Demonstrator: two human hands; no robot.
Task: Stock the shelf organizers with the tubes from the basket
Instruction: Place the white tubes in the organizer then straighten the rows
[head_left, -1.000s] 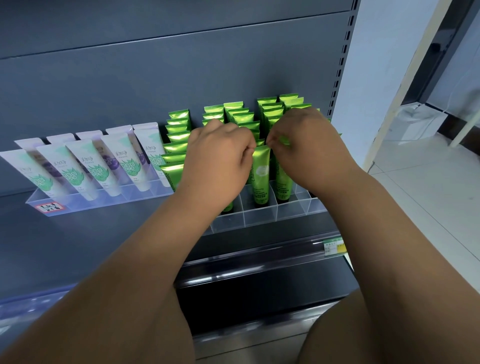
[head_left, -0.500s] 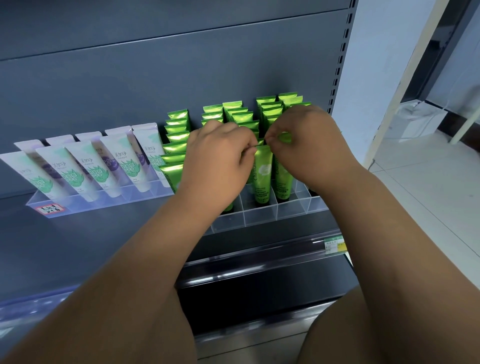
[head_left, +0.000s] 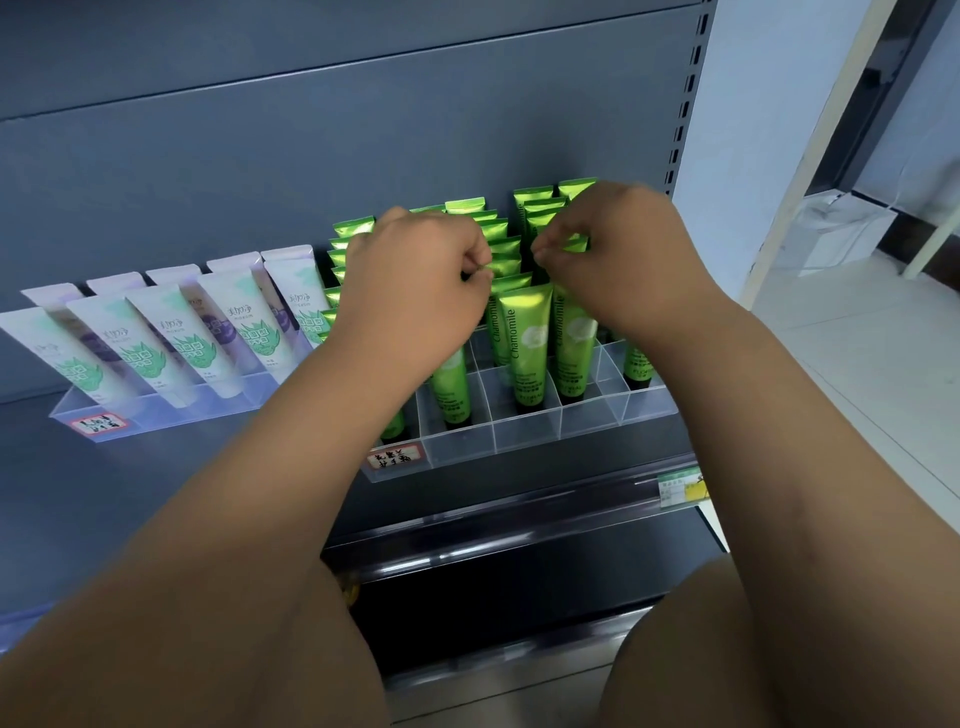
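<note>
Grey shelf (head_left: 156, 493) w/ back panel; clear organizer (head_left: 524, 431) at right, packed w/ green tubes (head_left: 524, 332) standing cap-down in rows. Over mid rows, left hand (head_left: 415, 296), fingers curled, thumb + forefinger pinching crimped top of one of them. Just beside but apart, right hand (head_left: 628, 260), fingers curled too, tips pinching top of another, one column right. Far left: 2nd organizer (head_left: 171, 415) w/ white tubes (head_left: 171, 343) leaning back. Handwritten label (head_left: 395, 458) on near-left corner of green-tube organizer; price tag (head_left: 680, 486) on shelf edge, right.
</note>
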